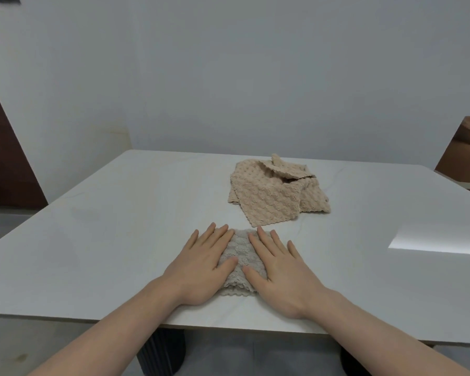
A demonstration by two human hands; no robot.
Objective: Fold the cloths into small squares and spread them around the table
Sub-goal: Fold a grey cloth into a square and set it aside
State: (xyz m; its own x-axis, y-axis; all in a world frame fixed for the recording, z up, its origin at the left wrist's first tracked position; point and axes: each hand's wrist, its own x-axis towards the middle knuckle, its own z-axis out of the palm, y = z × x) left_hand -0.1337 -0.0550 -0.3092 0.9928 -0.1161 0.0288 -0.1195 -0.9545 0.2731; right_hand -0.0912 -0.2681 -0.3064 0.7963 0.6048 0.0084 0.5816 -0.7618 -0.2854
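White worktop [120, 213], plain wall. We see left hand [201, 267] and right hand [282, 272] spread flat, pressing the folded grey cloth [239, 256] near the front edge (nearly square); beige cloths [272, 191] mid-worktop remain unfolded, none spread yet.

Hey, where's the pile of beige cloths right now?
In the head view, the beige cloths lie right of centre toward the table's far edge, beyond both hands.

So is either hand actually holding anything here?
Nothing is gripped. The left hand and right hand press flat on opposite sides of the folded grey cloth.
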